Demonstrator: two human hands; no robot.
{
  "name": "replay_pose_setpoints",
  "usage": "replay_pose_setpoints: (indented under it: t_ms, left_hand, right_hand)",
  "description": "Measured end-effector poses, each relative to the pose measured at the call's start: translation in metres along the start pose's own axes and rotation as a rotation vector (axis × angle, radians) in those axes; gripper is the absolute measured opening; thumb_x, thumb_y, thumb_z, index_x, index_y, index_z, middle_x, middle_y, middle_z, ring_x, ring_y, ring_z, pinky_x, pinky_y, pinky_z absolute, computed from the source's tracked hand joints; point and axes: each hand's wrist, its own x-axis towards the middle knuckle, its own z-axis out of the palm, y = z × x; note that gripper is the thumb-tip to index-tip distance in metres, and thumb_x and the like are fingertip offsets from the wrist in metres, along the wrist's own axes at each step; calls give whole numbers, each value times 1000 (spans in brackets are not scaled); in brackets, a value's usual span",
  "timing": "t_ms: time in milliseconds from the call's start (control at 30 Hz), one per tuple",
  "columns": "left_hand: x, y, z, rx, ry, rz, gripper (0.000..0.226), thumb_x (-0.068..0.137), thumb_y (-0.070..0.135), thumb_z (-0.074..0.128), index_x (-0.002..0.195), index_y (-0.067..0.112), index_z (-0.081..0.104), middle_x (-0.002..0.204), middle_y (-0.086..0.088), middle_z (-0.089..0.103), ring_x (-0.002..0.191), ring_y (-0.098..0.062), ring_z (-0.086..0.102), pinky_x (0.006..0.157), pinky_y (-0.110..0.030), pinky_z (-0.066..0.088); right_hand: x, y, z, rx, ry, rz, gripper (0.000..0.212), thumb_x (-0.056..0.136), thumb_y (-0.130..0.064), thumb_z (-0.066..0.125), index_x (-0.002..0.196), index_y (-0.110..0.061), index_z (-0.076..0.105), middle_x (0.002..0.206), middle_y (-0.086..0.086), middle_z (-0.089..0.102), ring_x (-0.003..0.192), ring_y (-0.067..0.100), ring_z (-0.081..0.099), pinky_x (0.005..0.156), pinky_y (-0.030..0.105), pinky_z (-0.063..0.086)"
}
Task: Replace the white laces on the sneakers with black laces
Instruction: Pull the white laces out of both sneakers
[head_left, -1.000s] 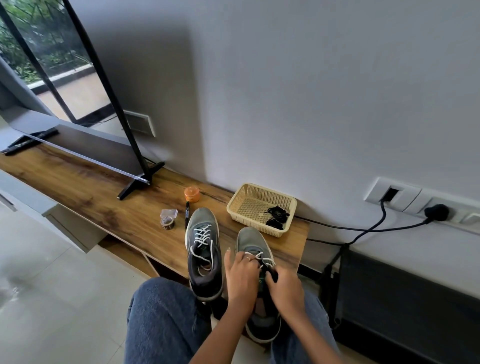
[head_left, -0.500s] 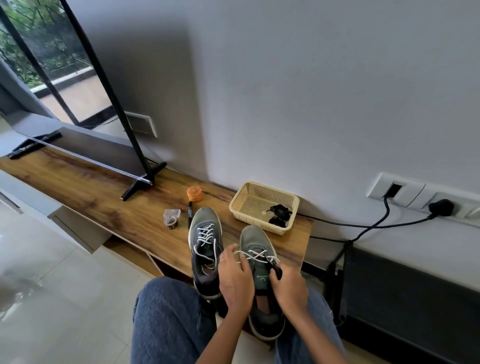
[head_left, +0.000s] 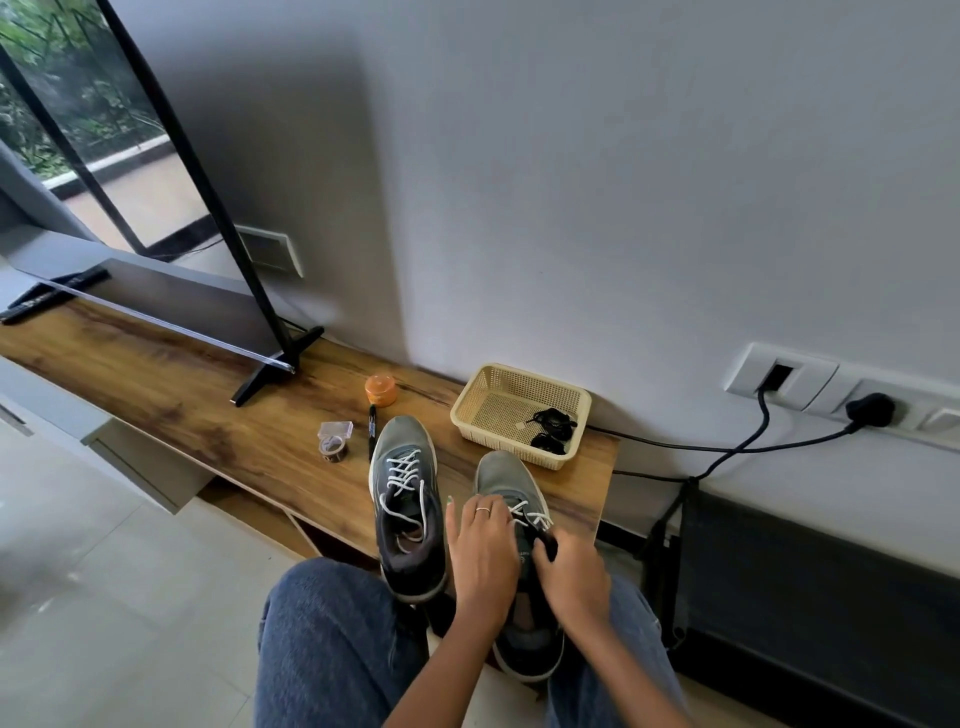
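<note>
**Head view: unlacing under way on the right-hand sneaker**

Head camera, low centre of frame: my left hand (head_left: 485, 558) lies over the right-hand sneaker (head_left: 511, 480), fingers fairly straight; half a second ago it sat lower and more curled. My right hand (head_left: 574, 579) pinches something dark at the tongue; I cannot tell what. Fewer white laces (head_left: 530, 514) show uncovered than before, so I judge the loosening has barely begun. Beside it, the left-hand sneaker (head_left: 408, 499) is fully laced, unchanged. Farther up, right of centre, the black laces (head_left: 550, 428) wait in the basket (head_left: 470, 405).
</note>
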Motion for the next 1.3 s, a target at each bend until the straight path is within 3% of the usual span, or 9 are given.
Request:
replay_pose_setpoints:
  t_ms: [67, 167, 267, 467, 600, 733, 867, 1167, 1300]
  left_hand:
    - [-2, -1, -4, -109, 55, -92, 12, 91, 19, 51, 91, 18, 62, 87, 8, 64, 89, -13, 60, 103, -40, 35]
    - [-3, 5, -25, -465, 158, -407, 8, 95, 13, 52, 89, 17, 54, 84, 15, 50, 75, -9, 50, 75, -27, 40]
    - [0, 11, -40, -658, 247, -602, 9, 97, 14, 49, 92, 22, 48, 88, 12, 50, 82, -13, 53, 67, -21, 38]
    - [1, 3, -25, -229, 88, -209, 33, 83, 15, 68, 114, 20, 60, 115, 3, 62, 111, -21, 55, 94, -40, 45]
    - [0, 4, -10, 25, -94, -10, 34, 55, 27, 88, 84, 31, 70, 119, 3, 66, 116, -26, 59, 101, -45, 26]
    - [0, 7, -6, 50, -166, -9, 34, 44, 33, 93, 68, 33, 69, 94, 11, 69, 103, -20, 64, 96, -46, 28]
    - [2, 3, -2, 46, -114, -24, 26, 58, 25, 88, 66, 30, 64, 75, 15, 64, 91, -14, 63, 97, -45, 26]
    - [3, 1, -2, -1, -184, -12, 27, 55, 31, 85, 73, 36, 65, 73, 20, 64, 89, -9, 62, 100, -42, 20]
    - [5, 4, -1, -15, -196, -29, 18, 69, 17, 76, 68, 28, 62, 69, 14, 62, 87, -14, 62, 103, -45, 19]
  right_hand:
    - [0, 0, 1, 12, 1, -1, 17, 95, -33, 50, 98, -21, 62, 92, -3, 66, 92, 19, 63, 66, 28, 42]
    - [0, 1, 1, 28, -5, 10, 18, 95, -33, 50, 99, -21, 63, 93, -2, 67, 95, 21, 62, 67, 29, 40]
    - [0, 3, 0, 40, -12, 19, 18, 94, -33, 50, 98, -22, 64, 93, -1, 67, 96, 23, 62, 68, 29, 39]
    - [-1, 1, 1, 29, -18, -4, 18, 94, -33, 50, 99, -21, 63, 92, -2, 67, 93, 21, 63, 70, 30, 45]
    - [-2, 2, 0, 46, -16, -29, 18, 95, -32, 50, 103, -23, 63, 95, -2, 68, 95, 21, 64, 70, 30, 44]
    - [-1, 2, -1, 47, -28, -37, 17, 94, -33, 50, 101, -24, 62, 95, -4, 68, 96, 21, 63, 73, 32, 46]
    - [1, 4, 1, 29, -16, -43, 17, 95, -33, 49, 102, -23, 62, 97, -4, 67, 96, 20, 63, 74, 32, 47]
    - [1, 4, 3, 43, -9, -41, 17, 94, -33, 49, 101, -22, 61, 97, -4, 67, 95, 19, 62, 73, 32, 46]
    - [1, 5, 4, 29, -4, -25, 19, 95, -34, 49, 103, -22, 61, 97, -3, 67, 95, 21, 63, 73, 32, 46]
